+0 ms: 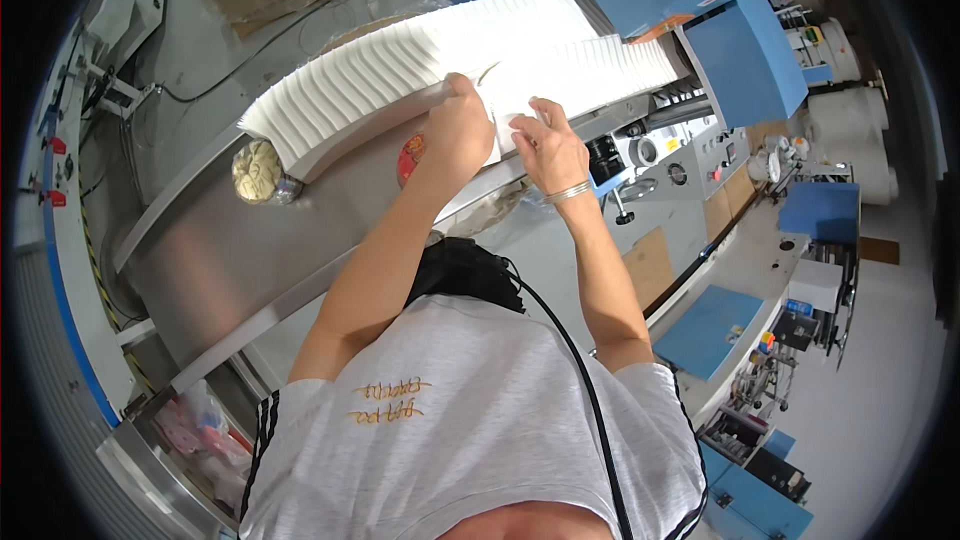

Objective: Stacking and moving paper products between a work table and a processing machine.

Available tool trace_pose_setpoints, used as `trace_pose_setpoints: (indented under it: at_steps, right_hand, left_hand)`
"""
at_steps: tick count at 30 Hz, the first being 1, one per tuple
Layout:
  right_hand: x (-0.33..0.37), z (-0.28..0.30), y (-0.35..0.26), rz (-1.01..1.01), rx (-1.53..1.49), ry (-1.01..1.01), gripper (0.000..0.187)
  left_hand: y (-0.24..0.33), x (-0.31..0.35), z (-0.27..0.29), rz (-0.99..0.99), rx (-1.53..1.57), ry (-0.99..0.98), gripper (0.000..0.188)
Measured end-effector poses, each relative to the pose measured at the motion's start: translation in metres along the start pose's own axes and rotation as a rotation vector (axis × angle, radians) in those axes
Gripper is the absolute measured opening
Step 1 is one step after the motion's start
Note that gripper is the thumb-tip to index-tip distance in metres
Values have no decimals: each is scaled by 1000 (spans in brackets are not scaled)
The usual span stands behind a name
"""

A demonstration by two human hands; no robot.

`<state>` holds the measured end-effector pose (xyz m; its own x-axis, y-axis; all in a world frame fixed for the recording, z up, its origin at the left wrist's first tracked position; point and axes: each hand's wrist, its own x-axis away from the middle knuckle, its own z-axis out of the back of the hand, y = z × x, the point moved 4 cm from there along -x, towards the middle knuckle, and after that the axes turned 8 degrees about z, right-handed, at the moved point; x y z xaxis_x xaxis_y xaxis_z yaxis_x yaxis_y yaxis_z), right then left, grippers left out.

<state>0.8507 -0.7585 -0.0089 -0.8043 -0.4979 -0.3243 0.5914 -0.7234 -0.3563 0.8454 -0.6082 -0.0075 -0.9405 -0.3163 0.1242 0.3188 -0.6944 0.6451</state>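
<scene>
Head view: my left hand (458, 130) is closed over the front edge of the pleated white filter pack (450, 65), pressing at a fold near the middle of the run. My right hand (548, 145) is half open, fingers curled, pinching a fold just beside it. The pack lies along the steel table (230, 260), fed from the blue pleating machine (700, 10) at the right. Risk: uneven pull between the two hands may skew or crush pleats, since the folds stand loose and unglued as far as I can judge; pressing too hard at the edge may flatten it. The free left end overhangs toward the table edge and could sag or slide. Count: one pleated pack, one machine, one table, one red disc (410, 158) under the pack, one cream bundle (260, 172) at the left end, one bracelet (568, 192) on my right wrist.
</scene>
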Motion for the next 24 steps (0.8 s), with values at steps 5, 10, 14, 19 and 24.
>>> trace_pose_setpoints:
  at_steps: [5, 10, 14, 19, 24]
  right_hand:
    - [0, 1, -1, -53, -11, -47, 16]
    - [0, 1, -3, -72, -28, -31, 13]
    - [0, 4, -3, -89, -80, -39, 14]
    - [-1, 8, -8, -117, -103, -49, 21]
    - [1, -2, -3, -84, -27, -31, 20]
  left_hand:
    - [3, -11, -13, 8, -91, -44, 36]
    - [-1, -23, -26, -48, -105, -72, 29]
    - [-6, -37, -38, 171, 218, -427, 41]
    - [-23, -41, -63, 308, 848, -415, 40]
    - [-18, -20, -63, 496, 1207, -490, 31]
